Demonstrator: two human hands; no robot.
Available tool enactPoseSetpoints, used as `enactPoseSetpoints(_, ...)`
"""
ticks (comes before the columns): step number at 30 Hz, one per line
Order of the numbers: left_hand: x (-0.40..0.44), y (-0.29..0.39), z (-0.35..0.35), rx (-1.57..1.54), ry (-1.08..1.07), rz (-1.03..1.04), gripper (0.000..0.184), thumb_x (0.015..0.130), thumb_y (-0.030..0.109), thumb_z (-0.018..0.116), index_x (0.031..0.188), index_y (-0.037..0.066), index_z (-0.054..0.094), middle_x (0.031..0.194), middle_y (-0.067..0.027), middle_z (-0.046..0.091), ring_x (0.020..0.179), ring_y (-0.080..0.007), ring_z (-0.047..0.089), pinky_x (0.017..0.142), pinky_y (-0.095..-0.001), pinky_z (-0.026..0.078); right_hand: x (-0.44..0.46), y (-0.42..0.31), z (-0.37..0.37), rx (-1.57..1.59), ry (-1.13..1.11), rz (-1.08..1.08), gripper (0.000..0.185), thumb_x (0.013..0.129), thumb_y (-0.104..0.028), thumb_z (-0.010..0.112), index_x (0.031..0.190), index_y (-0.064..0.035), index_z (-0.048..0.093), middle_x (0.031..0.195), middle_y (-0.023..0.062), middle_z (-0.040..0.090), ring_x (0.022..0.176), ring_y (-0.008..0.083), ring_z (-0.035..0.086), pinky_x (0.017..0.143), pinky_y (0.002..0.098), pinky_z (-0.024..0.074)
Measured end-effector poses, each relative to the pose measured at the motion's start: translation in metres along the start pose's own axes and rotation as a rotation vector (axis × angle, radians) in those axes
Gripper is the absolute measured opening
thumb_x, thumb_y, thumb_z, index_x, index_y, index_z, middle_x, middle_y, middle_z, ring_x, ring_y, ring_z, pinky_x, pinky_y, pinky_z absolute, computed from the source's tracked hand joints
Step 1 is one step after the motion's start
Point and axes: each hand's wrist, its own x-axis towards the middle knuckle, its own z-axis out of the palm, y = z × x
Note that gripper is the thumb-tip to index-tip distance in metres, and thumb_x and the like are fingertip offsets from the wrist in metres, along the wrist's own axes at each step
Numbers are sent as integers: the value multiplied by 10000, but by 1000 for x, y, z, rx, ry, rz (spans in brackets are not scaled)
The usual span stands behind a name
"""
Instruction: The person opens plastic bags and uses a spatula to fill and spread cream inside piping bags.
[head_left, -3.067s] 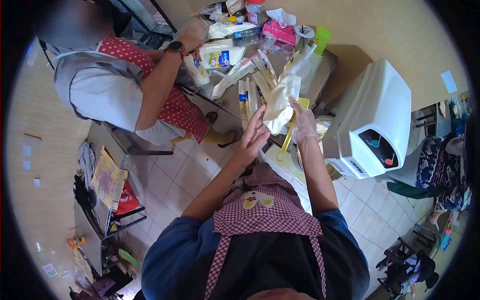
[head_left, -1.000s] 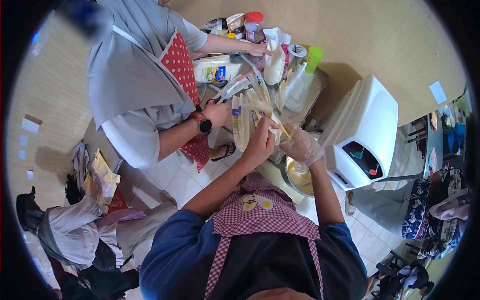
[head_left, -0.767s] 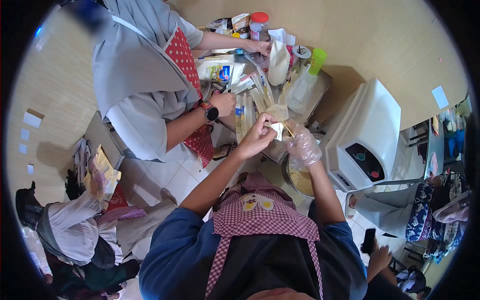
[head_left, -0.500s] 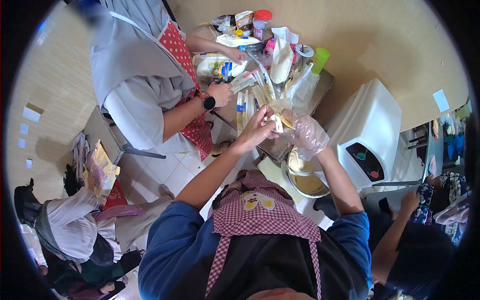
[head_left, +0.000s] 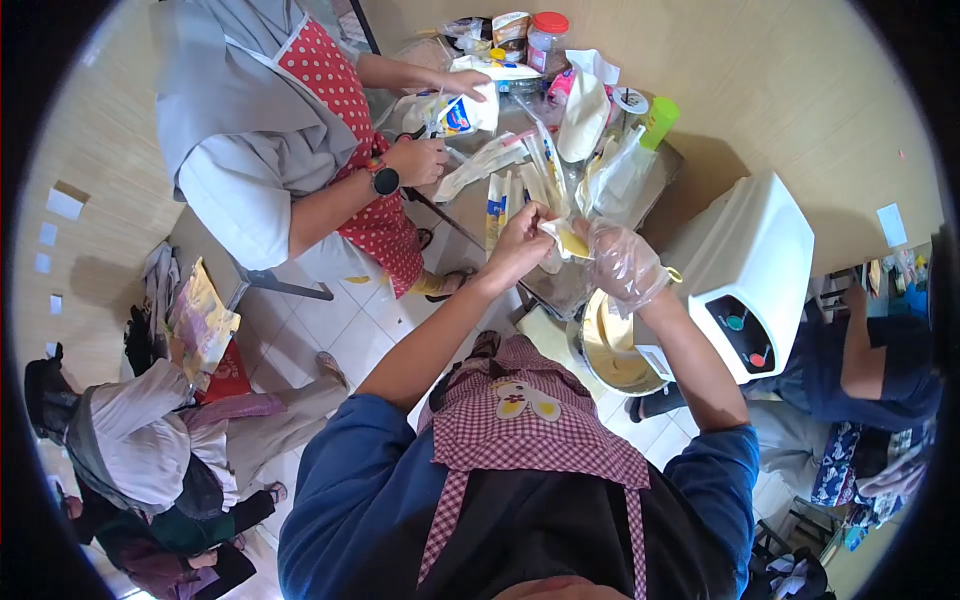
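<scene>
Near the table's front edge, my left hand point(head_left: 518, 248) pinches the mouth of a narrow plastic bag point(head_left: 552, 232). My right hand point(head_left: 626, 265), in a clear plastic glove, is closed around a yellow spatula point(head_left: 573, 244). The spatula's blade lies at the bag's opening, and its looped handle end sticks out behind the glove. Below my right hand stands a round metal pot point(head_left: 652, 388) with pale yellow, creamy contents; a large pale piece rests inside it. Several long narrow plastic packets point(head_left: 496, 208) lie just beyond my left hand.
At left, a person in a red dotted apron point(head_left: 330, 75) holds black-handled scissors point(head_left: 412, 134) and a white packet point(head_left: 470, 112). A red-lidded jar point(head_left: 547, 42) and a green cup point(head_left: 659, 122) stand at the back. A white machine point(head_left: 750, 270) stands at right.
The yellow spatula's blade shows more clearly at the bag's opening. The co-worker's hands have shifted left with the white packet. A person at far right has moved.
</scene>
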Motion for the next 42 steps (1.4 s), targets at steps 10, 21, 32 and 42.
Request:
enactPoseSetpoints(10, 12, -15, -8, 285, 249, 253, 223, 765, -35, 500, 945, 37, 611, 735, -2, 462, 630, -57, 476, 562, -204, 400, -7, 14, 27, 67, 330, 85, 219, 717, -69, 590, 930, -21, 564, 734, 178, 558, 694, 351, 571, 617, 402, 469)
enactPoseSetpoints(21, -25, 24, 8, 219, 81, 418, 305, 732, -146, 370, 850, 28, 592, 926, -75, 466, 856, -168, 495, 756, -247, 407, -46, 15, 88, 1883, 391, 884, 390, 867, -442, 533, 883, -52, 541, 697, 18, 511, 528, 111, 459, 467, 242, 374)
enactPoseSetpoints(32, -65, -4, -1, 262, -79, 197, 457, 790, -43, 506, 1207, 55, 348, 1014, -96, 498, 899, -154, 520, 777, -257, 439, -15, 9, 119, 1624, 337, 1124, 402, 792, -374, 659, 954, -8, 618, 779, 37, 584, 628, 126, 534, 583, 271, 446)
enactPoseSetpoints(42, -69, -11, -4, 308, 223, 437, 591, 711, -106, 464, 1263, 41, 314, 961, -141, 578, 869, -192, 579, 759, -258, 442, 13, 1, 107, 1765, 607, 899, 339, 755, -174, 707, 1026, -9, 587, 910, 33, 598, 791, 127, 570, 693, 273, 473)
